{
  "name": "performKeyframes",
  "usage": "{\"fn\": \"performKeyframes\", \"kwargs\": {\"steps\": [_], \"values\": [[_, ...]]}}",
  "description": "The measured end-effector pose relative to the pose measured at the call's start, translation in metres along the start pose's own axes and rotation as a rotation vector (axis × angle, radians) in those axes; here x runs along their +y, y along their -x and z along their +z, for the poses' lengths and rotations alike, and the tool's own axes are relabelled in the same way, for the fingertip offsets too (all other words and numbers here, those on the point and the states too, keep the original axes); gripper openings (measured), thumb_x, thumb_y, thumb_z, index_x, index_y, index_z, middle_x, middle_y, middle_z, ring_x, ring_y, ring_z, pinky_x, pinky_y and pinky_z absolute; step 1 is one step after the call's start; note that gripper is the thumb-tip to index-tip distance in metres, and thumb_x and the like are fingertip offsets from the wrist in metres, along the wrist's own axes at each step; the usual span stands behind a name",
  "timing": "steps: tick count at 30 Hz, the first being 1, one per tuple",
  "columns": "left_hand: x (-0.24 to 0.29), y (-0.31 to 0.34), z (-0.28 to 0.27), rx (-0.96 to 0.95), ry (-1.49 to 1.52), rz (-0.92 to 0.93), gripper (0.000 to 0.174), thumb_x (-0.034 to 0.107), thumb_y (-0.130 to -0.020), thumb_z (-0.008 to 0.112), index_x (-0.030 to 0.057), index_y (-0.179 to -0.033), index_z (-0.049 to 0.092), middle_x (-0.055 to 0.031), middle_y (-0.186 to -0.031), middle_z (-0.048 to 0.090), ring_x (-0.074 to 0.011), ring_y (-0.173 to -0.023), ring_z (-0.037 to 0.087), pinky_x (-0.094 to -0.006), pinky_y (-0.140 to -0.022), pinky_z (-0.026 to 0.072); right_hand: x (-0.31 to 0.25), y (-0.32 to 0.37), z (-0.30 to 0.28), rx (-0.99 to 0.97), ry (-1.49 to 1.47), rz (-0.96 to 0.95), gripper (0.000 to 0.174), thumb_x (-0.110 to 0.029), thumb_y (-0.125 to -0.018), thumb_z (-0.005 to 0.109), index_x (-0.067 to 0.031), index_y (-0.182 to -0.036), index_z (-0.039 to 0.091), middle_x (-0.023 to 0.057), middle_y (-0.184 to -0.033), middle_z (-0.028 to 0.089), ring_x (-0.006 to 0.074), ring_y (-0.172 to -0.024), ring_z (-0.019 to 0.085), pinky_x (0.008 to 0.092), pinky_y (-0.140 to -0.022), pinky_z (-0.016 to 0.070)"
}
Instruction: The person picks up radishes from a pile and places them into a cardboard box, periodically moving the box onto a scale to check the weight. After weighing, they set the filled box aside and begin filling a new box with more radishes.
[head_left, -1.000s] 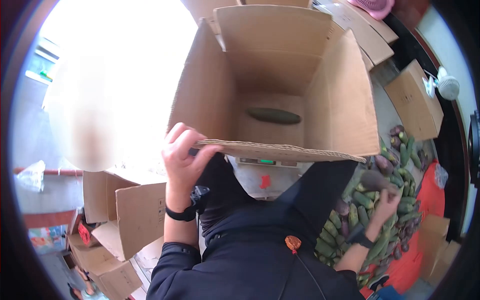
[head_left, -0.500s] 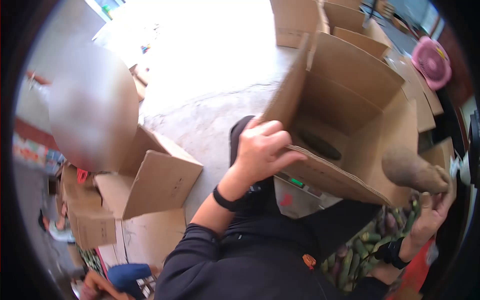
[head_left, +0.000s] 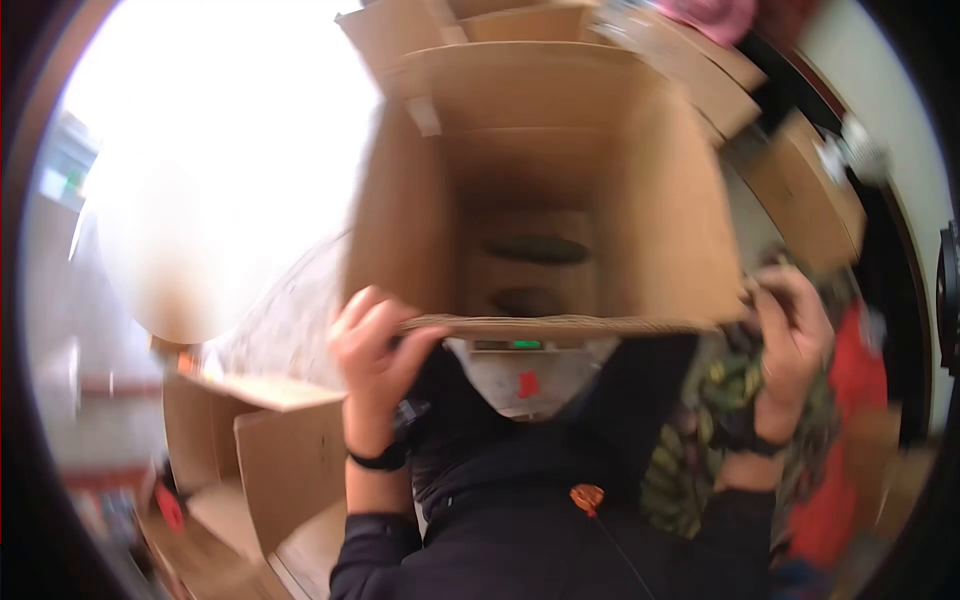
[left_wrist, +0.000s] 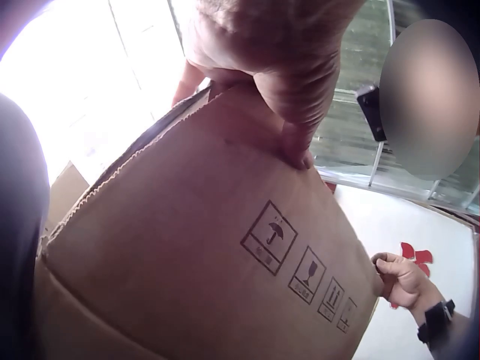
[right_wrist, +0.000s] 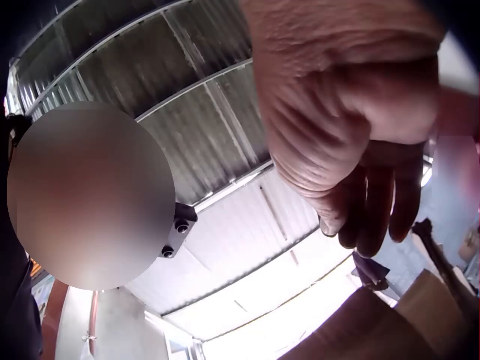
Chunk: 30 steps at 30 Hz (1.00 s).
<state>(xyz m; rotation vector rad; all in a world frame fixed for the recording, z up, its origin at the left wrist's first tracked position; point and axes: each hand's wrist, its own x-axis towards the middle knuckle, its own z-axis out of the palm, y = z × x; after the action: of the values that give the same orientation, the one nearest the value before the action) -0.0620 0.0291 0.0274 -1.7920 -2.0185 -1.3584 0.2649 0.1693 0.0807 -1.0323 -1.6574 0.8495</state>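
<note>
Moved: dark vegetable (head_left: 527, 301), from right hand (head_left: 792, 328) into cardboard box (head_left: 545, 88).
Left hand (head_left: 373, 345) grips near rim (head_left: 570, 326), likely steadying it; right, fingers loose, empty.

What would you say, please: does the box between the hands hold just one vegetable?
No: in the head view, a long green vegetable and a second dark one lie inside the box.

Corrugated roof (right_wrist: 202, 142) overhead, grey concrete flr (head_left: 300, 305), pale wall (head_left: 862, 75) far R, blown-out light (head_left: 240, 110) upper L, head cam.
</note>
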Motion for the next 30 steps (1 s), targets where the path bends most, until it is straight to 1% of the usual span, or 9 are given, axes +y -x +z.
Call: {"fn": "performKeyframes", "kwargs": {"steps": [4,12,17,18,20,23,25,26,30], "values": [[0.000,0.003,0.005,0.005,-0.027,0.000,0.011,0.003,-0.065,0.067,-0.0012,-0.069,0.057,-0.0090,-0.066,0.053,-0.0213,-0.062,0.051,-0.0307,-0.056,0.0401,0.044,0.023,-0.014,0.152,0.023,0.091,0.010,0.003,-0.080,0.062,0.0018,-0.090,0.064,0.0053,-0.080,0.066,0.0089,-0.073,0.061,0.0231,-0.067,0.0489],[-0.017,0.007,0.008,0.032,-0.145,-0.036,0.026,0.017,-0.089,0.056,-0.0004,-0.071,0.050,-0.0041,-0.069,0.044,-0.0149,-0.066,0.045,-0.0294,-0.062,0.0390,0.154,0.096,-0.007,0.242,-0.013,0.332,0.013,-0.003,-0.082,0.060,-0.0002,-0.094,0.064,0.0046,-0.082,0.064,0.0099,-0.068,0.059,0.0236,-0.063,0.0474],[-0.014,0.014,0.006,0.039,-0.076,-0.131,0.019,0.013,-0.090,0.052,-0.0021,-0.079,0.056,-0.0067,-0.075,0.051,-0.0174,-0.072,0.050,-0.0314,-0.066,0.0430,0.194,0.115,-0.030,0.371,0.162,0.476,0.015,-0.013,-0.080,0.060,-0.0033,-0.091,0.064,0.0153,-0.083,0.064,0.0281,-0.074,0.062,0.0339,-0.067,0.0479],[-0.021,0.016,0.002,0.031,-0.075,-0.127,0.019,0.013,-0.090,0.052,-0.0021,-0.079,0.056,-0.0067,-0.075,0.051,-0.0174,-0.072,0.050,-0.0314,-0.066,0.0430,0.204,0.120,-0.037,0.377,0.162,0.484,0.015,-0.013,-0.080,0.060,-0.0033,-0.091,0.064,0.0153,-0.083,0.064,0.0281,-0.074,0.062,0.0339,-0.067,0.0479],[-0.044,0.021,-0.009,-0.046,-0.207,-0.198,0.033,0.029,-0.085,0.065,0.0057,-0.109,0.064,-0.0153,-0.090,0.064,-0.0267,-0.078,0.056,-0.0348,-0.075,0.0466,0.232,0.137,-0.050,0.406,0.377,0.446,0.017,-0.013,-0.079,0.060,-0.0023,-0.091,0.064,0.0172,-0.084,0.064,0.0315,-0.076,0.062,0.0368,-0.067,0.0483],[-0.047,0.022,-0.005,0.014,-0.108,-0.242,0.025,0.021,-0.085,0.063,0.0018,-0.100,0.065,-0.0140,-0.084,0.063,-0.0245,-0.075,0.055,-0.0334,-0.070,0.0459,0.280,0.182,-0.071,0.470,0.290,0.657,0.021,-0.015,-0.078,0.062,0.0004,-0.091,0.063,0.0180,-0.084,0.064,0.0289,-0.075,0.062,0.0355,-0.069,0.0481],[-0.047,0.021,-0.004,0.014,-0.108,-0.224,0.024,0.022,-0.085,0.063,0.0017,-0.099,0.065,-0.0138,-0.083,0.063,-0.0246,-0.074,0.055,-0.0337,-0.069,0.0458,0.321,0.233,-0.085,0.646,0.051,0.959,0.025,-0.018,-0.079,0.063,0.0008,-0.096,0.062,0.0132,-0.086,0.064,0.0234,-0.072,0.062,0.0367,-0.065,0.0482],[-0.047,0.021,-0.003,0.022,-0.110,-0.209,0.024,0.022,-0.085,0.064,0.0016,-0.097,0.065,-0.0137,-0.081,0.063,-0.0247,-0.073,0.055,-0.0340,-0.069,0.0457,0.342,0.267,-0.093,0.765,-0.401,1.086,0.029,-0.026,-0.085,0.063,-0.0052,-0.105,0.059,0.0025,-0.084,0.062,0.0166,-0.069,0.058,0.0353,-0.061,0.0472],[-0.045,0.019,-0.001,0.053,-0.121,-0.146,0.024,0.024,-0.084,0.064,0.0013,-0.092,0.066,-0.0131,-0.075,0.061,-0.0251,-0.069,0.054,-0.0353,-0.066,0.0454,0.347,0.368,-0.119,1.431,-0.611,1.235,0.034,-0.026,-0.082,0.070,-0.0064,-0.101,0.050,0.0106,-0.088,0.056,0.0257,-0.060,0.053,0.0432,-0.055,0.0464]]}}
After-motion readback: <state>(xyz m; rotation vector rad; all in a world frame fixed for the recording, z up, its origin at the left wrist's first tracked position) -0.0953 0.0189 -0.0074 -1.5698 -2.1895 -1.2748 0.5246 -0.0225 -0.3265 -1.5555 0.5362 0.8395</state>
